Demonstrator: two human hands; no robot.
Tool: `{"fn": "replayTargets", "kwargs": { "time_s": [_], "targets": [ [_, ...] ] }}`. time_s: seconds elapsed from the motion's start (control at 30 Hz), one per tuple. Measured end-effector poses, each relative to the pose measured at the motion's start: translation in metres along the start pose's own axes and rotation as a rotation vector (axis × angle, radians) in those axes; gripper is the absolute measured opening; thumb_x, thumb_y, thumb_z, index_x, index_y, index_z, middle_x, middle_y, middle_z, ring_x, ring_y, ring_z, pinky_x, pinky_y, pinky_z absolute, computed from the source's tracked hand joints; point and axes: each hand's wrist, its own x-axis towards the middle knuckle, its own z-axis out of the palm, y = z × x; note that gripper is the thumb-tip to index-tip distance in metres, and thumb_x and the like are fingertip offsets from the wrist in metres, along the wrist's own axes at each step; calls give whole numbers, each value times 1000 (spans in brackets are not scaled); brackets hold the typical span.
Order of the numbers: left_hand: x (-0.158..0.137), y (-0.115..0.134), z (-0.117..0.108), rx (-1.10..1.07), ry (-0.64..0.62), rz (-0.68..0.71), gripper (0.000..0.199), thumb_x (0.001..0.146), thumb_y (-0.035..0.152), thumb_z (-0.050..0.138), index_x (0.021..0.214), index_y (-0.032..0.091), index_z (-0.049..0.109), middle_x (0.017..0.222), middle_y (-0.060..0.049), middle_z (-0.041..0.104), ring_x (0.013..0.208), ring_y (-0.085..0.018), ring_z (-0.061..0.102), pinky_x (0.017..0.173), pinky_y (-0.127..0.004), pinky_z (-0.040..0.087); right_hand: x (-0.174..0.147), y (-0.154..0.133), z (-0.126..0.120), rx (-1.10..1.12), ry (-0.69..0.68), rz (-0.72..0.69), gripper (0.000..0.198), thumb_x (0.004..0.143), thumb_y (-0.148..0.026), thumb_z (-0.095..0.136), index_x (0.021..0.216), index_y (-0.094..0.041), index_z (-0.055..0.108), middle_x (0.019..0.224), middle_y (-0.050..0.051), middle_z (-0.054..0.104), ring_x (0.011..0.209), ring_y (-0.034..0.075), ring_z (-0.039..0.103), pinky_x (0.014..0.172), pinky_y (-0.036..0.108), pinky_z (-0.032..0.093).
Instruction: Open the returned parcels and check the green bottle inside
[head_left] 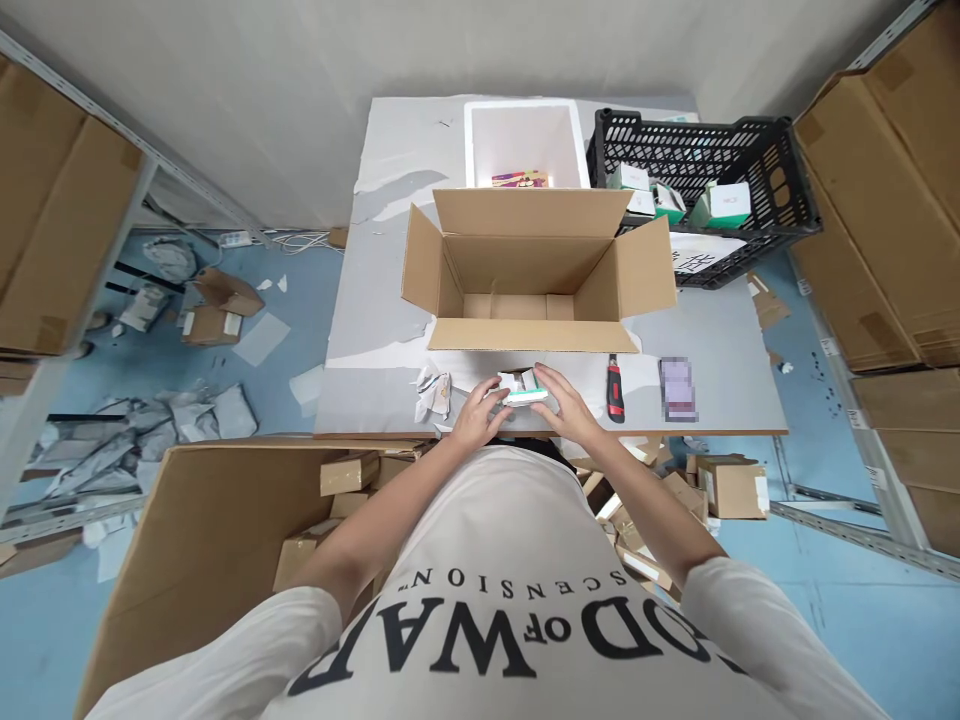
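A small white box with a green edge (524, 389) is between my two hands at the table's front edge. My left hand (479, 415) grips its left side with curled fingers. On the other side, the fingers of my right hand (567, 404) press against the box's right end. What is printed on the box is too small to read. Just beyond my hands stands an open cardboard box (532, 335), its flaps folded out and no contents visible inside. Crumpled white paper (433, 391) lies left of my left hand. A red and black utility knife (615, 390) rests right of my right hand.
A white foam box (525, 130) with a colourful packet stands behind the carton. At the back right, a black crate (712, 140) holds several white and green boxes. A blurred purple item (678, 389) lies near the right edge. Below left is a large carton (202, 540) of small boxes.
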Motion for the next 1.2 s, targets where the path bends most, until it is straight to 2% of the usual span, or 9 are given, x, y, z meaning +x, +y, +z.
{"fn": "replayTargets", "kwargs": {
  "time_s": [0.17,0.3,0.5,0.73,0.83,0.97,1.07,1.2],
  "targets": [
    [2,0,2,-2,47,-21,28,91,36,52,112,19,60,129,-14,53,121,-24,53,101,-45,48,23,-4,9,-114,63,-20,54,93,-39,47,143,-21,37,143,14,45,134,24,42,110,44,39],
    [1,2,4,-12,48,-15,29,90,36,54,113,19,58,127,-14,53,121,-24,53,101,-44,47,35,-3,9,-150,0,-34,39,96,-37,41,129,-22,55,129,12,57,123,23,51,105,43,42],
    [-3,9,8,-63,86,-78,36,88,35,57,121,21,52,129,-14,53,123,-23,52,103,-46,46,45,5,10,-85,-29,35,38,97,-38,36,115,-21,64,115,11,64,110,21,58,97,40,47],
    [-5,8,11,-128,136,-105,46,87,37,59,127,21,44,128,-15,55,122,-24,53,96,-45,50,54,19,9,137,-89,85,35,92,-44,47,104,-22,71,108,9,70,103,21,63,92,39,49],
    [-5,8,12,-124,124,-101,44,87,37,59,127,22,44,129,-15,54,123,-25,52,96,-45,50,57,25,11,311,-82,246,35,82,-52,59,98,-23,73,106,8,72,102,23,65,91,40,49],
    [-3,8,10,-108,125,-92,42,88,35,58,126,21,46,129,-16,53,124,-25,51,96,-45,50,62,28,14,589,-113,475,42,71,-55,69,95,-21,74,94,6,74,86,21,67,82,37,51],
    [-2,8,9,-100,124,-75,41,87,35,59,125,20,48,127,-15,54,123,-25,51,98,-46,48,64,27,16,725,-124,550,43,68,-52,71,95,-19,73,92,6,74,81,19,67,75,33,51],
    [-1,8,6,-65,96,-76,42,88,33,58,127,21,48,128,-15,54,123,-25,52,101,-48,46,63,26,20,841,-67,572,41,63,-48,77,91,-19,68,102,7,72,83,18,66,73,32,52]
  ]
}}
